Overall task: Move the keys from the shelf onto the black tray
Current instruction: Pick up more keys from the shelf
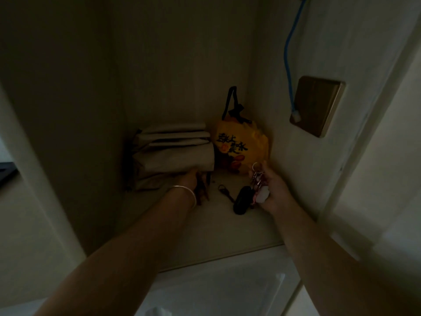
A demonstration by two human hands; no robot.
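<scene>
Both my arms reach into a dim shelf niche (205, 229). My right hand (272, 190) is closed around a bunch of keys (258, 179) with a metal ring, pink clips and a white charm; a black key fob (242, 200) hangs from the bunch, its end touching the shelf. A dark loop strap (225, 190) lies on the shelf just left of the fob. My left hand (193, 181), a silver bangle on its wrist, rests against a stack of folded beige cloth, with something dark under its fingers that I cannot make out. The black tray is not visible.
Folded beige cloth (175, 153) fills the back left of the niche. A yellow bag (241, 144) with black lettering stands in the back right corner. On the right wall a brass plate (319, 106) holds a blue cable (288, 65). A dark surface edge (6, 172) shows at far left.
</scene>
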